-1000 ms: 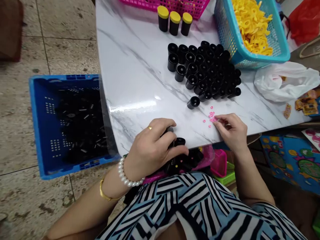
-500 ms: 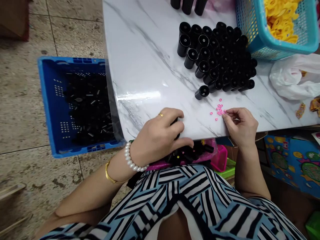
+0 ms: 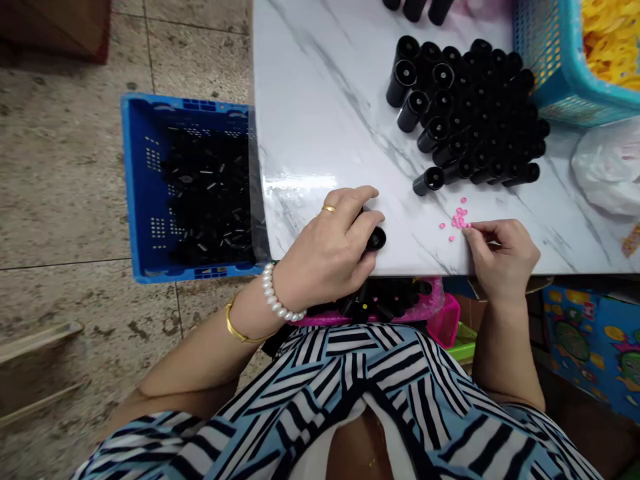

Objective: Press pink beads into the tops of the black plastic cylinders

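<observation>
My left hand (image 3: pixel 333 250) is curled around black plastic tubes (image 3: pixel 374 238) at the near edge of the white marble table (image 3: pixel 320 120). My right hand (image 3: pixel 500 257) pinches at a small scatter of pink beads (image 3: pixel 459 220) on the table, fingertips pressed together at the bead nearest the hand. A cluster of upright black tubes (image 3: pixel 470 113) stands further back, with one tube (image 3: pixel 427 181) lying on its side just beyond the beads. A pink basket (image 3: pixel 425 307) with more black tubes sits on my lap under the table edge.
A blue crate (image 3: pixel 137 200) full of black parts stands on the tiled floor left of the table. A turquoise basket (image 3: pixel 550 73) of yellow pieces is at the back right, and a white plastic bag (image 3: pixel 607 173) lies right of the tubes.
The view has swung down and to the left. My left hand has come up from the lap basket onto the table edge with the black tubes. My right hand stays at the pink beads.
</observation>
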`<move>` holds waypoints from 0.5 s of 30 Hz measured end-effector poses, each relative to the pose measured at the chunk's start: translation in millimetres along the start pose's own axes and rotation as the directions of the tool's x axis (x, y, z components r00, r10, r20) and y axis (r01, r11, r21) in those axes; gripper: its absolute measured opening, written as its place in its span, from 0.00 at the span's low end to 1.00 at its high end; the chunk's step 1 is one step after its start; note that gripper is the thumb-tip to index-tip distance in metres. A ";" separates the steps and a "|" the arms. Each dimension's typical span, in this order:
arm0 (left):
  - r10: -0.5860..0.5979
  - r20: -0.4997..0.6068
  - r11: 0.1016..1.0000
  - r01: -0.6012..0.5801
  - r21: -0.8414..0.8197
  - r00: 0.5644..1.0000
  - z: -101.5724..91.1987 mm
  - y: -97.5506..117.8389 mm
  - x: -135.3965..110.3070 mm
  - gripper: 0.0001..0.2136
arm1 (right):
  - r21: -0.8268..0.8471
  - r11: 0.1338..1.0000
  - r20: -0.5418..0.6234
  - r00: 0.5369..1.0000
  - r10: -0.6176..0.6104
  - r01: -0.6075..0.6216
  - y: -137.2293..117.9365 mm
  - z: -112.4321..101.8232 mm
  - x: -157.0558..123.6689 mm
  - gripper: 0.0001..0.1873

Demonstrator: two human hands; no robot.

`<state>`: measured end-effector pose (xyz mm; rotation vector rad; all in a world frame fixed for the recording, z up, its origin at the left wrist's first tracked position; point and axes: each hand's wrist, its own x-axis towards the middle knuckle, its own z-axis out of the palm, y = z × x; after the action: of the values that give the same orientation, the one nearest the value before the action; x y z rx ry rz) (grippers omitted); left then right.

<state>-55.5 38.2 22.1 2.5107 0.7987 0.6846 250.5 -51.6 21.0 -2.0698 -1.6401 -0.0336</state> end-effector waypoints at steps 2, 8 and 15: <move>-0.026 -0.052 1.000 0.025 -0.005 0.998 3.9 -0.2 -0.2 0.15 | -0.056 0.998 -0.029 0.999 -0.042 0.040 0.1 2.3 -2.4 0.08; -0.085 -0.060 0.996 0.087 0.031 0.995 10.1 9.9 3.9 0.13 | -0.214 0.973 -0.059 0.993 -0.102 0.087 -1.5 4.5 -10.7 0.09; -0.095 -0.117 0.995 0.092 -0.029 0.989 12.7 6.0 1.5 0.11 | 0.319 0.944 0.092 0.994 0.053 -0.080 -72.9 -5.1 -17.0 0.04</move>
<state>-44.7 31.7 15.7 2.4122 0.9384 0.8119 180.2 -57.8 46.4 -1.8921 -1.5053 0.3267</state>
